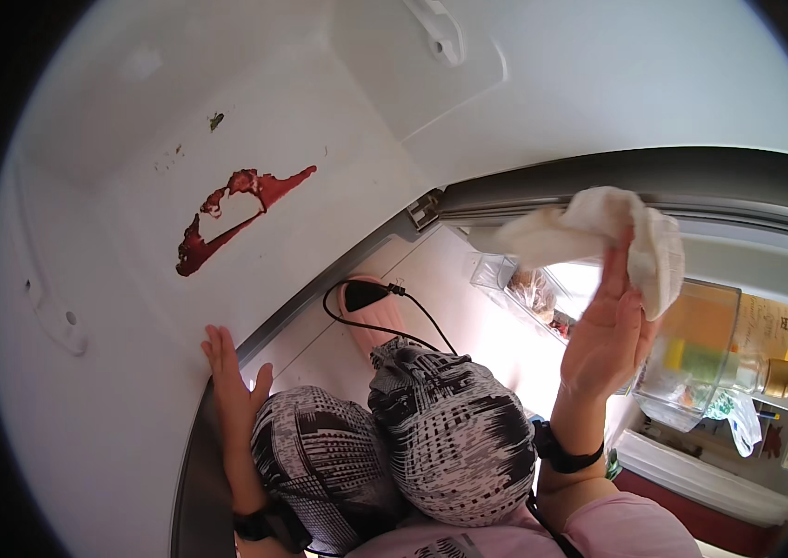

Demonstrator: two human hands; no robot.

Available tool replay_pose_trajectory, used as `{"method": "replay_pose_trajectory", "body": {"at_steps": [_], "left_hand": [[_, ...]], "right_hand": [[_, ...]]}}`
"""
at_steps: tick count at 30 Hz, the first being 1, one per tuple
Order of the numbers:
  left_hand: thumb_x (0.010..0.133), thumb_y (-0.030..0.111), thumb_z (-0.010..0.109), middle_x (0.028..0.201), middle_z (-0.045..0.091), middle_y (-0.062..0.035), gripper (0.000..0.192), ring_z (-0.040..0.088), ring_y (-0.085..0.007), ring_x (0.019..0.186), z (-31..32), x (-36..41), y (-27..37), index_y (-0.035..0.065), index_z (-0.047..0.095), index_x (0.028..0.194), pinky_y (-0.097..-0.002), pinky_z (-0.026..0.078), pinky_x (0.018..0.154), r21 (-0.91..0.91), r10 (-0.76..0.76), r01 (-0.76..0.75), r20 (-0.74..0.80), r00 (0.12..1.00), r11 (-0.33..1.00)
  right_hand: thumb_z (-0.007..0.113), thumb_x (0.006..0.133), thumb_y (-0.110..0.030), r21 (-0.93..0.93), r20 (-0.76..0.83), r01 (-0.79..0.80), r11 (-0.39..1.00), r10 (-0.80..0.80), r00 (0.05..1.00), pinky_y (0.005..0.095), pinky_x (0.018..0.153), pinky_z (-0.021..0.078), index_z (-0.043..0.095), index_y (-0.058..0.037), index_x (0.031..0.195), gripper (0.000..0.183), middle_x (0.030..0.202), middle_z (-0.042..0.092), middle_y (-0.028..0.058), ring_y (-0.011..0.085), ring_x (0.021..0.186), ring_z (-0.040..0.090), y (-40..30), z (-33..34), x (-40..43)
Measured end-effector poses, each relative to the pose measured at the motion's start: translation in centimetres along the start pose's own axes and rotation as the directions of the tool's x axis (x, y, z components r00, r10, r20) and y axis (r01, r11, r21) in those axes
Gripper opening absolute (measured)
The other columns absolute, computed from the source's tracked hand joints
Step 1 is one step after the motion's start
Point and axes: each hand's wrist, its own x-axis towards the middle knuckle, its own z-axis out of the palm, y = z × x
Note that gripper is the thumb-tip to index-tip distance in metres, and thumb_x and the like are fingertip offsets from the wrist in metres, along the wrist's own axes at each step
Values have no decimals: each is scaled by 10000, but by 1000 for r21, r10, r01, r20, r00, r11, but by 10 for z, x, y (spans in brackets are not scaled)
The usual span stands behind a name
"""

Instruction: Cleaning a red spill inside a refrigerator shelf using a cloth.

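A white cloth [656, 244] hangs over the fingers of my raised right hand [603, 335], in front of the open fridge door. My left hand [230, 376] rests with its fingers apart at the front edge of the white fridge compartment [310, 237] and holds nothing. On the compartment's floor lies a dark red spill [226, 220], wet-looking and irregular, around a paler patch. Small dark and brownish specks [217, 121] lie beyond it. The cloth is partly blurred.
The fridge door [645, 167] stands open at the right, its shelves holding bottles [778, 376], including a yellow-orange one, and a clear bin [694, 349]. A black cable [366, 323] loops over a pink slipper [373, 307] on the tiled floor. My patterned knees are below.
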Motion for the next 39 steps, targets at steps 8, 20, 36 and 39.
{"method": "replay_pose_trajectory", "body": {"at_steps": [8,20,36,39], "left_hand": [[789,212,642,1492,126,-214,805,97,-443,1362,5,0,-7,35,186,1429,-472,200,1083,-10,19,-19,-9,1000,1000],[783,207,643,1489,136,-216,800,102,-442,1362,5,1,-5,32,198,1425,-458,203,1085,-13,23,-23,-21,1000,1000],[785,177,637,1486,140,-224,784,100,-435,1365,5,0,-6,24,205,1421,-457,200,1084,-16,21,-21,-18,1000,1000],[786,180,637,1485,142,-225,783,100,-434,1365,4,0,-7,22,206,1420,-456,201,1084,-19,13,-13,-20,1000,1000]], "right_hand": [[544,796,5,-729,290,259,634,-57,955,420,1088,181,55,136,1382,774,1420,171,325,391,1344,204,4,-3,-2],[618,767,-112,-817,328,-15,577,485,810,391,1058,260,19,100,1391,890,1419,137,350,417,1345,181,85,3,-48],[564,788,25,-684,207,273,677,-179,962,407,1110,118,-30,102,1395,853,1473,80,266,347,1378,118,-8,8,17],[607,782,-62,-721,287,173,672,62,956,415,1106,121,-21,139,1373,885,1449,71,325,383,1368,124,14,1,-3]]}}
